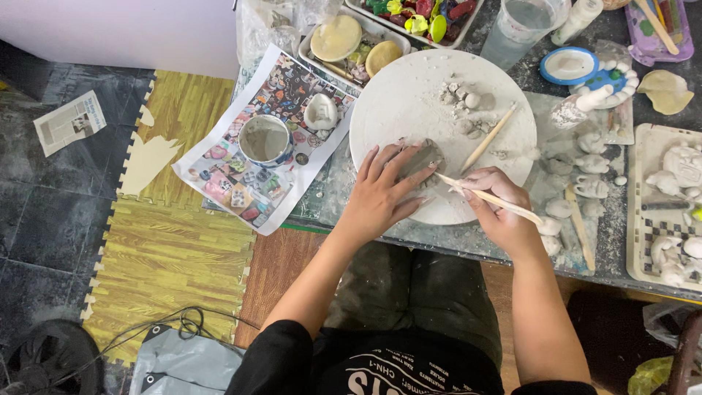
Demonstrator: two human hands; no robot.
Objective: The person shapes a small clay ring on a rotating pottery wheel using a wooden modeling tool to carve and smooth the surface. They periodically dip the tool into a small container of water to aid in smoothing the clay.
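Observation:
My left hand rests on a grey lump of clay near the front of a round white board, steadying it with spread fingers. My right hand grips a thin wooden modelling tool, its tip touching the clay lump. A second wooden stick lies on the board beside several small clay bits.
Left of the board stands a cup of grey slip on a printed sheet. Small white clay figures and a tray of figures sit right. A water cup and paint trays sit behind. Foam floor mats lie left.

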